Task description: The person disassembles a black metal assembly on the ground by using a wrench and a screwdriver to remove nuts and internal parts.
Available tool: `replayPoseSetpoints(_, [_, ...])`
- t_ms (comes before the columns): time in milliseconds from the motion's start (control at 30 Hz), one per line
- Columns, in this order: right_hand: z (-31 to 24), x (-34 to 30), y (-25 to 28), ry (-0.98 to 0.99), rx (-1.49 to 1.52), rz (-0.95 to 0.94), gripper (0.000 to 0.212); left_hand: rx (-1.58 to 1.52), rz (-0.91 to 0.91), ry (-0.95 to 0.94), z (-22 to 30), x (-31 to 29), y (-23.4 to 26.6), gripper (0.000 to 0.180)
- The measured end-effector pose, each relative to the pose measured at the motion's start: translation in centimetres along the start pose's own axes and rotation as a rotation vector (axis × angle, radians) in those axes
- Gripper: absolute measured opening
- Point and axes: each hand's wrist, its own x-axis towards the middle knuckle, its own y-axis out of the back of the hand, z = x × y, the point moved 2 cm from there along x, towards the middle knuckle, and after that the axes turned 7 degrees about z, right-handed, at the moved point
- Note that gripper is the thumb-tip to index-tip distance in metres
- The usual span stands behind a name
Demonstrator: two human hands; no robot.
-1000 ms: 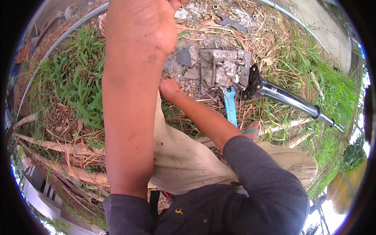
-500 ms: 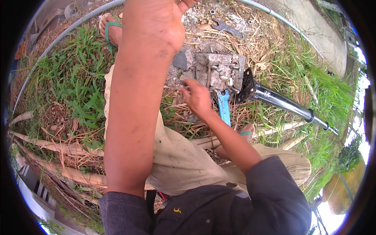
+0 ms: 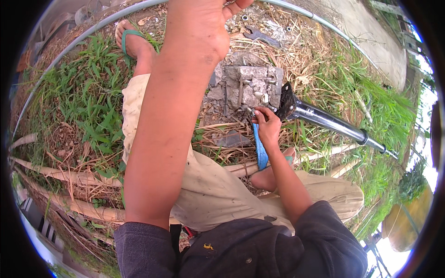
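A broken concrete block (image 3: 250, 95) with several metal bolts sticking out stands in front of me. At its near edge, my right hand (image 3: 269, 129) is closed, thumb and fingers pinched at a small grey bolt end (image 3: 250, 110). Whether a nut sits there is too small to tell. A blue wrench (image 3: 260, 148) hangs down toward me just under that hand, its head hidden by the fingers. My left hand (image 3: 221, 11) is raised high at the top edge. Only its heel and a bit of thumb or finger show; the rest is cut off.
Right of the block lies a black post with a flanged base (image 3: 327, 119). Beyond the block are a dark open-ended wrench (image 3: 262, 36) and a loose metal ring (image 3: 244, 17). A grey pipe (image 3: 92, 28) curves across the back. Bamboo poles (image 3: 88, 207), grass and dry straw surround my sandalled feet.
My right hand has moved right, from left of the blue wrench to the bolt end at the block's near edge. The blue wrench's lower end has swung slightly left. My left arm has shifted slightly right.
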Motion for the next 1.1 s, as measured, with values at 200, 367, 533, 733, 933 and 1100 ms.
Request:
replayPoseSetpoints(200, [-2.2, -1.2, -0.3, 0.195, -0.297, -0.014, 0.028, 0.015, 0.005, -0.015, -0.1, -1.0, -0.4, 0.023])
replayPoseSetpoints(367, [-1.5, -1.4, -0.5, 0.386, -0.373, -0.012, 0.032, 0.035, 0.052, -0.009, 0.4, -1.4, -1.1, 0.022])
replayPoseSetpoints(533, [-1.9, -1.2, -0.3, 0.542, -0.523, -0.007, 0.031, 0.044, 0.041, -0.045, 0.4, -2.0, -1.2, 0.023])
replayPoseSetpoints(733, [-2.3, -1.3, -0.2, 0.511, -0.562, -0.017, 0.029, 0.047, 0.036, -0.047, 0.5, -2.2, -1.2, 0.022])
replayPoseSetpoints(933, [-2.4, -1.2, -0.2, 0.519, -0.605, -0.009, 0.03, 0.04, 0.03, -0.048, 0.6, -2.3, -1.2, 0.023])
replayPoseSetpoints(1100, [-2.6, -1.1, -0.3, 0.487, -0.658, -0.029, 0.032, 0.047, 0.029, -0.056, 0.8, -2.4, -1.3, 0.023])
